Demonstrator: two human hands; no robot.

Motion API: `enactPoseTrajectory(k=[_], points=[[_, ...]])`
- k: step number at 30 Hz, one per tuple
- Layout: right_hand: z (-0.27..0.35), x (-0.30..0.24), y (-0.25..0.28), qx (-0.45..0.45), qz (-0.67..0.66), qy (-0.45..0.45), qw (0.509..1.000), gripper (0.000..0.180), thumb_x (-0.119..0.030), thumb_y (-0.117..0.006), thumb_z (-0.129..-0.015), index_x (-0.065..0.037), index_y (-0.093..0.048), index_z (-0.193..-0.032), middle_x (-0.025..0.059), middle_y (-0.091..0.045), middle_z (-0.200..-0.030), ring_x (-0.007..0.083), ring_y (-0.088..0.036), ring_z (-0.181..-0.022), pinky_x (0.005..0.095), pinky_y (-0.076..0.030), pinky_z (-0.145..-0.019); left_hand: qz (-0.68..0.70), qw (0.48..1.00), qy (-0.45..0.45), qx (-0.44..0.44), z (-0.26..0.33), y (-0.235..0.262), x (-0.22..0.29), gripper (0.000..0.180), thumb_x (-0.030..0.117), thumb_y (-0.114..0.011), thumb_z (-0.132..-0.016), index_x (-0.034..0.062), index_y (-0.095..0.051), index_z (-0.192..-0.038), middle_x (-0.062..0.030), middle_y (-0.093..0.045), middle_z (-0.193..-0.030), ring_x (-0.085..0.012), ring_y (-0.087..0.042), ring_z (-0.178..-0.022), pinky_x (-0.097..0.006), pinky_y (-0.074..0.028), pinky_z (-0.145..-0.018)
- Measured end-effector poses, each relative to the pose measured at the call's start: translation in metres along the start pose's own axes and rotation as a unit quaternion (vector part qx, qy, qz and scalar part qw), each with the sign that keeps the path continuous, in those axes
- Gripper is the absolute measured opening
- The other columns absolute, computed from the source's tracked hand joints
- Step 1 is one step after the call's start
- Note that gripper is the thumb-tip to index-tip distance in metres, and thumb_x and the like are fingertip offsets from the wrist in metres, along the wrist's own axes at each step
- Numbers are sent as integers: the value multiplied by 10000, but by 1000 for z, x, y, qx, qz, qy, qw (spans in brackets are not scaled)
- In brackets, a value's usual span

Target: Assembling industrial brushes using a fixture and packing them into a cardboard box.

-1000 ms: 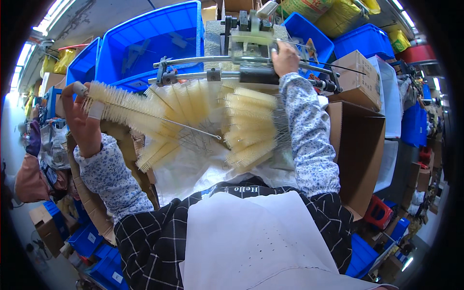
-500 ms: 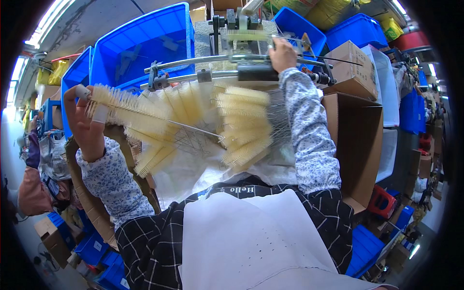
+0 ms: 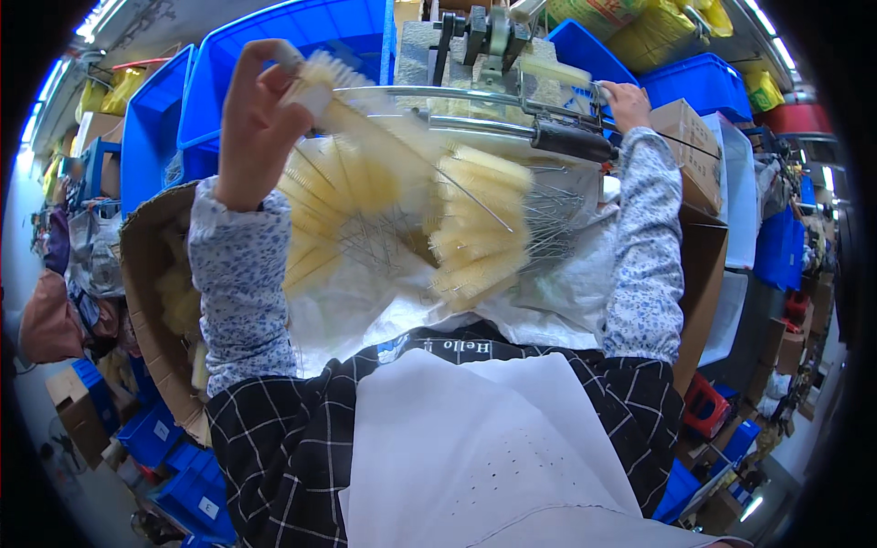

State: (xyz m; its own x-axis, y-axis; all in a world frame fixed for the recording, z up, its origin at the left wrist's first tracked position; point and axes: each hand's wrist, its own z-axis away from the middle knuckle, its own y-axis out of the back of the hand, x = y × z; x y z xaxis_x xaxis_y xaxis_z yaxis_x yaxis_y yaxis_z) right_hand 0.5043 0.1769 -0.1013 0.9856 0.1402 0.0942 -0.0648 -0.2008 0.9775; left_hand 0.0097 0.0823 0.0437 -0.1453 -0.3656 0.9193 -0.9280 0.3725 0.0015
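Note:
My left hand [image 3: 260,123], raised at the left, pinches a pale bristle brush [image 3: 379,123] by its bristled end. The brush's thin wire stem slants down to the right over the piles, and its bristles are partly blurred. My right hand [image 3: 628,107] is closed at the right side of the metal machine [image 3: 498,78], beside another brush [image 3: 555,70] lying across it; what its fingers grip is hidden. White coverings show on some fingertips. Below the rails are a left pile of brushes [image 3: 343,187] and a right pile [image 3: 480,224], its wire stems pointing right.
Blue bins [image 3: 292,36] stand behind and left of the machine. An open carton [image 3: 155,301] holding brushes is at my left, with another carton [image 3: 702,283] at my right. A white sheet [image 3: 365,315] lies under the piles. A co-worker [image 3: 64,310] is at the far left.
My left hand has moved up and right with the brush, away from the left carton. My right hand has shifted right along the machine. The whole view has shifted slightly.

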Motion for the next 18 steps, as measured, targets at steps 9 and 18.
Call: enactPoseTrajectory(k=[9,18], points=[[84,-60,123,-279,-560,-5,780,362,-180,-512,-845,-76,-442,-1185,58,-514,-1082,154,-504,-932,267,-419,-823,9,999,9,-35,-12,-63,-22,417,-39,-582,-688,67,-358,-1023,-54,-530,-892,-152,-533,-883,-270,-434,-787],[88,-200,123,-291,-758,3,584,329,-246,-467,-871,-48,-449,-1133,75,-549,-936,157,-532,-846,275,-445,-711,-194,981,21,-16,17,-84,-41,557,142,-715,-647,52,-344,-1053,-108,-567,-832,-221,-578,-780,-317,-448,-725]])
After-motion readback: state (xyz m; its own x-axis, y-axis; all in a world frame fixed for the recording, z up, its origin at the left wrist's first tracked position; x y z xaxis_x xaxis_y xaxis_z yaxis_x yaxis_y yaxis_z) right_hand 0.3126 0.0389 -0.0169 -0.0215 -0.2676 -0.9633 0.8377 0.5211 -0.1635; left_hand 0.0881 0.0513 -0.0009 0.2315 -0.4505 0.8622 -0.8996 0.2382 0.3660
